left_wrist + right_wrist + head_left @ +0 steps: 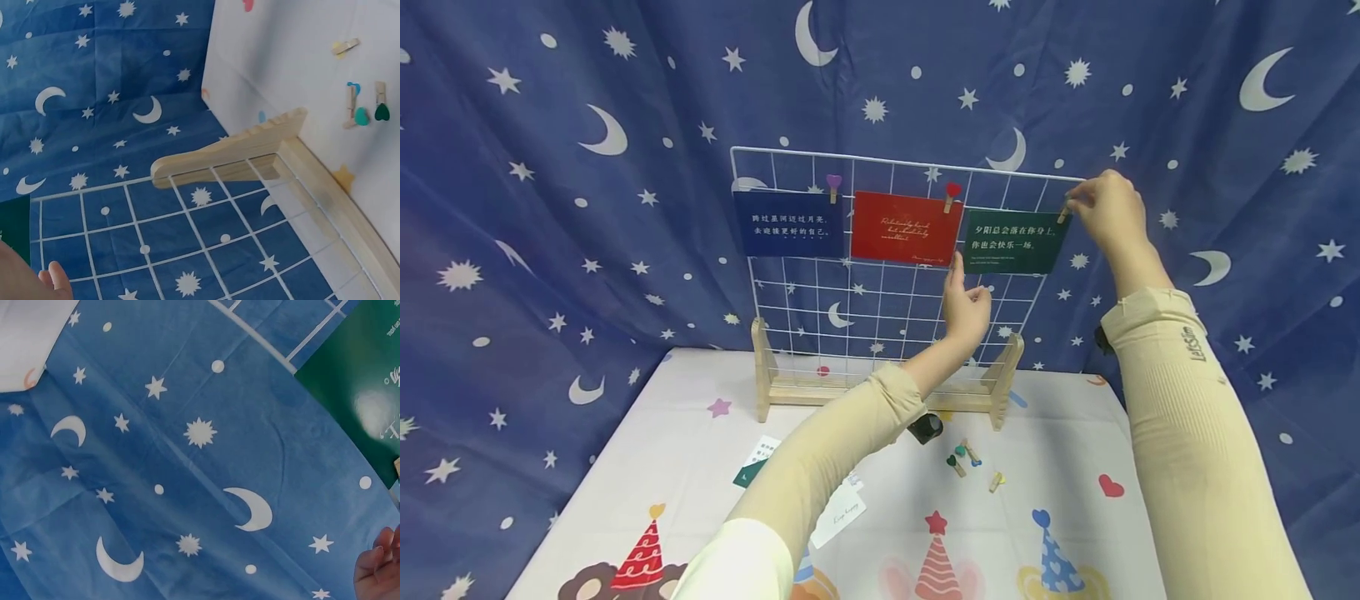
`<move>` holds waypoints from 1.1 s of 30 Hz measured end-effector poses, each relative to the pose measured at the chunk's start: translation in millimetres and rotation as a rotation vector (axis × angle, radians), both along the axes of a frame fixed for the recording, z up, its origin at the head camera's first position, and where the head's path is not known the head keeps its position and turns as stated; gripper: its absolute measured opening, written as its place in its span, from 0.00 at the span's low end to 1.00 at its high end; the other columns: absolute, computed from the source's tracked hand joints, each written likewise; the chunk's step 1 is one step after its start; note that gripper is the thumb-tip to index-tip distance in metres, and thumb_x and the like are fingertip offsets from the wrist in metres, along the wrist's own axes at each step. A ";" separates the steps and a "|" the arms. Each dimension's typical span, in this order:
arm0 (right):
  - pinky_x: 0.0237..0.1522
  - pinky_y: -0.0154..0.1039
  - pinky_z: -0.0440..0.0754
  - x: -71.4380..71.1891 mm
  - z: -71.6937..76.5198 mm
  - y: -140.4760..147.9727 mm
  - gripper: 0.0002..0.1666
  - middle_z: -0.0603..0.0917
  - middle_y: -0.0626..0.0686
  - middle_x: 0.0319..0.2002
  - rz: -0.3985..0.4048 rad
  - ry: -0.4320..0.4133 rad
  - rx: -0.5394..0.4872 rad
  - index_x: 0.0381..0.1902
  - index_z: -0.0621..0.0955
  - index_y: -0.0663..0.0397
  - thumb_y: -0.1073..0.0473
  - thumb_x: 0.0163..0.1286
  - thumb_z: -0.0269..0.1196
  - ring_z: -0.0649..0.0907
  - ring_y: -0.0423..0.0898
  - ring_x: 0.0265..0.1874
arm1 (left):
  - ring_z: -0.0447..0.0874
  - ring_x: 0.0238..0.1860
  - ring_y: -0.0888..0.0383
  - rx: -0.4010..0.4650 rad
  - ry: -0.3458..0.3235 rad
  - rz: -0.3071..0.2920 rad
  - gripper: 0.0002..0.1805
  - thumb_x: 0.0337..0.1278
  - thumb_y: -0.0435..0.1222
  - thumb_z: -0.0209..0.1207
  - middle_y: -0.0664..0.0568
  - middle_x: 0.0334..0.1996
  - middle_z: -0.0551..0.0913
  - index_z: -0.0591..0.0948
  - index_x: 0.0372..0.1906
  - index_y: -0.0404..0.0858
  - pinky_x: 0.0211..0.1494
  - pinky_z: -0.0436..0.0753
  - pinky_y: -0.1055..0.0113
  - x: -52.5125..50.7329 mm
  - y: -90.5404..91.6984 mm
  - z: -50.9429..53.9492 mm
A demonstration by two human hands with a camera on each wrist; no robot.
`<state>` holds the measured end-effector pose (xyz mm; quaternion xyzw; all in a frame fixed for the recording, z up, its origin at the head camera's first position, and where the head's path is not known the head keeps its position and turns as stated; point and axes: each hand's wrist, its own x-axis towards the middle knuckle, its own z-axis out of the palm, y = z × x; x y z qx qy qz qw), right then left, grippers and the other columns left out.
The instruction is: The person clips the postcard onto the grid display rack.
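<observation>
green card: upper right of wire grid | right hand: fingers pinch clothespin at top-right corner, likely fastening it | left hand: fingers ungripped, one straight at lower-left corner (steadying, I'd guess)

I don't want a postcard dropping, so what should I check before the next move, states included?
1. Red postcard clipped to the grid rack by the red-heart clothespin: ok.
2. Navy postcard clipped by the purple-heart clothespin: ok.
3. Green postcard placed right of the red one: ok.
4. Right grip pinching the clothespin at the green postcard's upper right corner: ok.
5. That clothespin securely fastened: cannot tell, partly covered.
6. Left grip touching the green postcard: cannot tell; fingertip at its lower left corner.
</observation>
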<state>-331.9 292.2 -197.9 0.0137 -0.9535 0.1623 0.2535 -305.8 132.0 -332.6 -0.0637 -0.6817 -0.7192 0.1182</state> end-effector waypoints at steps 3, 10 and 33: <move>0.51 0.59 0.70 2.5 -1.2 -0.4 0.16 0.73 0.67 0.45 0.016 0.026 0.008 0.50 0.79 0.69 0.63 0.69 0.56 0.73 0.63 0.46 | 0.78 0.55 0.50 0.009 0.028 -0.024 0.40 0.60 0.23 0.50 0.50 0.74 0.51 0.50 0.74 0.45 0.48 0.83 0.69 4.0 0.0 -5.9; 0.52 0.61 0.71 8.9 -11.5 -0.8 0.18 0.73 0.68 0.49 0.032 0.095 0.029 0.55 0.77 0.66 0.65 0.70 0.54 0.74 0.65 0.47 | 0.79 0.54 0.48 0.013 0.067 -0.025 0.36 0.59 0.22 0.49 0.46 0.73 0.53 0.56 0.73 0.40 0.44 0.84 0.70 9.5 -3.3 -14.1; 0.28 0.52 0.70 23.9 -38.9 3.6 0.26 0.75 0.67 0.49 0.086 0.295 0.067 0.64 0.70 0.54 0.69 0.68 0.49 0.74 0.61 0.28 | 0.80 0.52 0.45 -0.025 0.106 -0.069 0.25 0.58 0.22 0.49 0.41 0.56 0.77 0.71 0.62 0.35 0.45 0.83 0.71 27.6 -32.7 -34.9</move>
